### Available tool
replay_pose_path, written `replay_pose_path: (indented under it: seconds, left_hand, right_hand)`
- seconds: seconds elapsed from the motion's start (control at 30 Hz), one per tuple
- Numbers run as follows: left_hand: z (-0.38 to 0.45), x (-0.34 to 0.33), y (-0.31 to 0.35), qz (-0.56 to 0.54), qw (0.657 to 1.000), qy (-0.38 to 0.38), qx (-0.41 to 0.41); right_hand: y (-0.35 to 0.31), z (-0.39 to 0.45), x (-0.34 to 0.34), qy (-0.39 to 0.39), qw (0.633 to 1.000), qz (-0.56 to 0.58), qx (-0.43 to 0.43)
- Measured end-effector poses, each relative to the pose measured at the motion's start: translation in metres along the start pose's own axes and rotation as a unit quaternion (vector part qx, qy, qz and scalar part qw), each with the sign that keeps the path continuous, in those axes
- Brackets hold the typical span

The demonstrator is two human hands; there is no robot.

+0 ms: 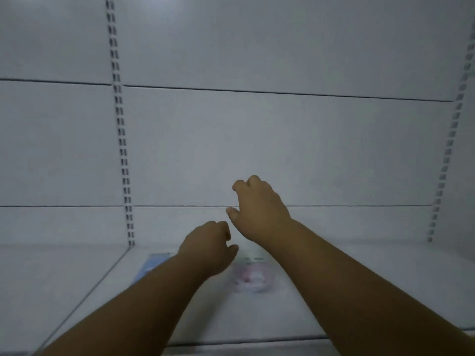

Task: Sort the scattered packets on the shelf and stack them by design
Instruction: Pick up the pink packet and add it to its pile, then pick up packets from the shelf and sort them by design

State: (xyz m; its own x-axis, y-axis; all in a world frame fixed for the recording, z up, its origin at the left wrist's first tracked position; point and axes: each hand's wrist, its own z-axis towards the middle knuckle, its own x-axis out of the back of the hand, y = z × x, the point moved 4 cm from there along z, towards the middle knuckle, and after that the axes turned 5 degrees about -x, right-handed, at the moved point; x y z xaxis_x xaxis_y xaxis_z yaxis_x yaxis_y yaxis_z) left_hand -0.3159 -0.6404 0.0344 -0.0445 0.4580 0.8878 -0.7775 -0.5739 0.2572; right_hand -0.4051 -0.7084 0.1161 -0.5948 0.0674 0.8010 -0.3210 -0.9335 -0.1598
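Note:
Two packets lie flat on the white shelf (359, 291). A blue packet (151, 268) sits at the left, partly hidden under my left forearm. A clear packet with a pink round design (253, 277) lies in the middle, between my arms. My left hand (208, 246) hovers above the shelf with its fingers curled in and nothing visible in it. Higher up, my right hand (257, 211) is raised in front of the back panel, fingers loosely bent and apart, holding nothing. The picture is blurred.
The shelf's white back panel (282, 150) rises behind the hands, with slotted uprights at the left (123, 150) and right (447, 155). A seam divides this shelf from the neighbouring shelf at the left (51, 278). The front edge runs along the bottom.

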Motion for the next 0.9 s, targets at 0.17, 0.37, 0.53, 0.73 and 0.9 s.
replay_pose_path:
  seconds: [0.17, 0.37, 0.53, 0.73, 0.9]
  left_hand:
    - [-0.095, 0.088, -0.132, 0.047, 0.995, 0.048, 0.078]
    - [-0.227, 0.163, -0.285, 0.105, 0.979, 0.049, 0.166]
    - [-0.274, 0.204, -0.38, 0.097, 0.971, 0.047, 0.212]
    - [-0.269, 0.216, -0.471, 0.107, 0.963, 0.066, 0.238]
    - [-0.257, 0.234, -0.547, 0.162, 0.938, 0.1, 0.288]
  right_hand:
    - [-0.159, -0.012, -0.017, 0.003, 0.996, 0.045, 0.083]
    - [-0.347, -0.043, -0.046, -0.041, 0.987, 0.092, 0.128]
    - [-0.451, -0.049, -0.078, -0.091, 0.981, 0.096, 0.144]
    - [-0.511, -0.014, -0.124, -0.106, 0.981, 0.074, 0.143]
    - [-0.562, 0.022, -0.166, -0.115, 0.979, 0.083, 0.149]
